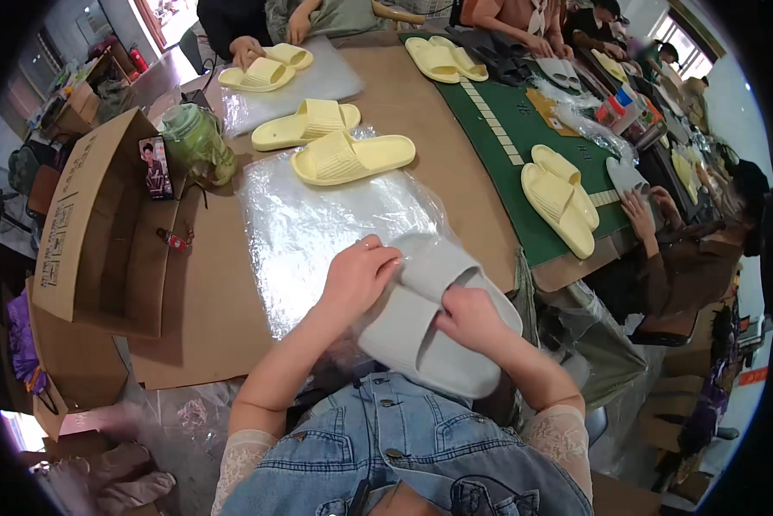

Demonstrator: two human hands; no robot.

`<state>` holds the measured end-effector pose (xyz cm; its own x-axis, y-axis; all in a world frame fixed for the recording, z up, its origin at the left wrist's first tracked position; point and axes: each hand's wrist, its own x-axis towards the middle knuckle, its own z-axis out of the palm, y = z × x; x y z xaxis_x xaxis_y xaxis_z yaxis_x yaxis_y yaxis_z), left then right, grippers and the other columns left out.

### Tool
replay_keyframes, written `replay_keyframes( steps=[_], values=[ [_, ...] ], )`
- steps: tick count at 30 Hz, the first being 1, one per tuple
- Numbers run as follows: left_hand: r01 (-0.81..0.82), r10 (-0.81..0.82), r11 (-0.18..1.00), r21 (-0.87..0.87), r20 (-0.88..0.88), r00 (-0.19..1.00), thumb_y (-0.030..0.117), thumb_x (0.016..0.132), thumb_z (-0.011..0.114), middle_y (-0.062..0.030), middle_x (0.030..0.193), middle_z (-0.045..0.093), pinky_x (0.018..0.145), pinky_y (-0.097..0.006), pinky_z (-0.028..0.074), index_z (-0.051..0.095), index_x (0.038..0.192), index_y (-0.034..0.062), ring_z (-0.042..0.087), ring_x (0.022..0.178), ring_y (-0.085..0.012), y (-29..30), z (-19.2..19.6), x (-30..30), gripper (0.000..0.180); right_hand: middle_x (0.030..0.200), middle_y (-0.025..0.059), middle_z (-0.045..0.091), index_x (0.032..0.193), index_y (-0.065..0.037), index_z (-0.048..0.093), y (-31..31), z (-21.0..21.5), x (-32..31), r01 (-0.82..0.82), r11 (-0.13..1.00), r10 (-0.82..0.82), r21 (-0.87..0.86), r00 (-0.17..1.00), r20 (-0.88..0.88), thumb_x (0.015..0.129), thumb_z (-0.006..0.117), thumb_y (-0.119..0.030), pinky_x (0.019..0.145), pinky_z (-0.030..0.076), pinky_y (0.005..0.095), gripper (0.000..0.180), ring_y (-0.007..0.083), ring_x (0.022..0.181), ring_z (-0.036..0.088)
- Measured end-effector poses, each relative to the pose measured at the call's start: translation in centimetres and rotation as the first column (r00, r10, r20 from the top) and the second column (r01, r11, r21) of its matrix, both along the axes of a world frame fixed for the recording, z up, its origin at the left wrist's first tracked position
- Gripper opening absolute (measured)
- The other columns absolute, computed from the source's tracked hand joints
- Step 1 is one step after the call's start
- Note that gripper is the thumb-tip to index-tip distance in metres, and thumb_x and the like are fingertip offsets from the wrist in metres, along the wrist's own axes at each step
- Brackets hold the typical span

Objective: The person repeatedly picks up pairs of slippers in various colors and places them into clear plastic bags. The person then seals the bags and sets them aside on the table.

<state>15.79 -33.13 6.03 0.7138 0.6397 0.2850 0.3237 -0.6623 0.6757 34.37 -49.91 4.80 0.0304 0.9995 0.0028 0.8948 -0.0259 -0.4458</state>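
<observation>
A pair of grey slide slippers is in front of me at the table's near edge. The nearer grey slipper (pixel 401 327) lies slanted, and the farther grey slipper (pixel 434 262) is partly behind it. My right hand (pixel 474 320) is closed, its fingers tucked into the foot opening at the strap. My left hand (pixel 358 277) has curled fingers that pinch at the toe side, where the two slippers meet. Beyond my hands, a stack of clear plastic bags (pixel 296 245) lies on the cardboard-covered table, with a yellow slipper (pixel 352 159) on its far end.
An open cardboard box (pixel 111 232) stands at left, with a phone (pixel 155 168) and a green-filled jar (pixel 197 142) beside it. More yellow slippers (pixel 558 198) rest on a green mat (pixel 498 172) at right. Co-workers' hands (pixel 247 52) handle slippers at the far side and at right.
</observation>
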Motion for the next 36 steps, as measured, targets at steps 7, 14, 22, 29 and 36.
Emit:
replay_keyframes(
  steps=[7, 14, 22, 29, 36],
  values=[
    [0.011, -0.015, 0.985, 0.174, 0.024, 1.000, 0.015, 0.087, 0.070, -0.0091, 0.083, 0.063, 0.066, -0.041, 0.052, 0.073, 0.096, 0.0087, 0.065, 0.076, -0.0308, -1.7, 1.0, 0.8, 0.011, 0.077, 0.0213, 0.063, 0.076, 0.002, 0.060, 2.8, -1.0, -2.7, 0.048, 0.996, -0.037, 0.075, 0.988, -0.149, 0.080, 0.065, -0.023, 0.070, 0.052, 0.0508, 0.026, 0.0404, 0.075, 0.064],
    [-0.116, 0.097, 0.965, 0.233, 0.095, 0.991, 0.013, 0.089, 0.069, -0.0095, 0.085, 0.064, 0.063, -0.040, 0.052, 0.073, 0.098, 0.0078, 0.065, 0.072, -0.0304, -1.0, 0.7, 0.1, 0.011, 0.079, 0.0202, 0.064, 0.078, 0.001, 0.061, 2.1, 0.0, -3.6, -0.117, 0.992, 0.120, 0.050, 0.990, -0.073, 0.083, 0.066, -0.024, 0.071, 0.053, 0.0502, 0.025, 0.0398, 0.077, 0.065],
    [-0.077, 0.057, 0.968, 0.238, 0.090, 0.994, 0.010, 0.087, 0.069, -0.0097, 0.084, 0.063, 0.062, -0.040, 0.052, 0.073, 0.101, 0.0084, 0.066, 0.072, -0.0305, -1.0, 1.7, 0.3, 0.015, 0.082, 0.0165, 0.063, 0.086, -0.002, 0.062, -0.9, 1.8, -2.9, -0.219, 0.976, 0.219, 0.013, 0.976, 0.019, 0.083, 0.067, -0.028, 0.070, 0.054, 0.0475, 0.027, 0.0362, 0.079, 0.066],
    [0.128, -0.128, 0.969, 0.212, -0.013, 0.992, 0.011, 0.088, 0.067, -0.0096, 0.087, 0.063, 0.065, -0.040, 0.054, 0.072, 0.106, 0.0085, 0.066, 0.076, -0.0309, -2.8, 1.7, 0.2, 0.018, 0.083, 0.0173, 0.065, 0.086, -0.002, 0.063, 3.3, -1.1, -3.2, 0.010, 0.996, -0.008, 0.089, 1.000, -0.015, 0.078, 0.070, -0.022, 0.068, 0.054, 0.0478, 0.022, 0.0371, 0.075, 0.065],
    [0.175, -0.192, 0.974, 0.142, 0.121, 0.974, 0.012, 0.089, 0.067, -0.0104, 0.087, 0.067, 0.065, -0.040, 0.054, 0.072, 0.104, 0.0079, 0.067, 0.075, -0.0308, -4.8, 1.5, -0.4, 0.016, 0.088, 0.0217, 0.067, 0.091, -0.001, 0.065, 9.0, -3.3, -5.5, 0.054, 0.992, -0.027, 0.117, 0.975, -0.223, 0.085, 0.067, -0.023, 0.070, 0.053, 0.0509, 0.023, 0.0419, 0.082, 0.067]
  ],
)
